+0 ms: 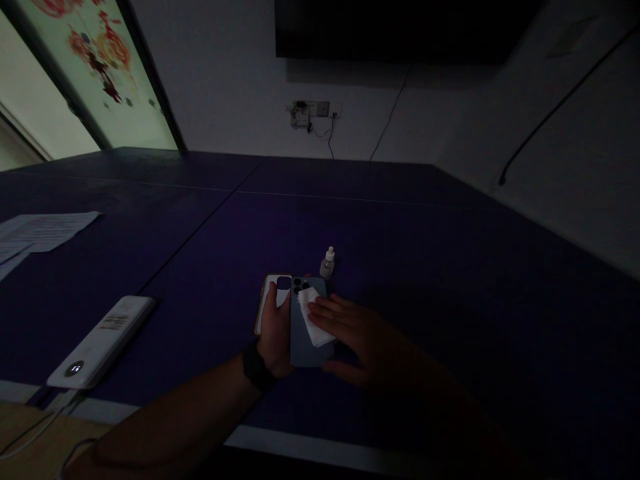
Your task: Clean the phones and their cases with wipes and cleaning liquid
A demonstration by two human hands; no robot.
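My left hand point(275, 337) grips a grey-blue smartphone point(306, 353) by its left side, its back with the camera lenses facing up. With its fingers laid on a folded white tissue point(316, 328), my right hand point(353, 333) presses the tissue against the phone's back. Behind my left hand lies a phone case point(260, 308) with a pale inside and a camera cutout, partly hidden by the hand. Just beyond the phone stands a small dropper bottle point(327, 265) with a white cap.
A white power bank point(107, 340) with a lit display and cables lies at the left on the dark blue table point(225, 253). Printed papers point(45, 233) rest farther left. Wall sockets point(320, 109) and a dark screen point(400, 30) are on the far wall.
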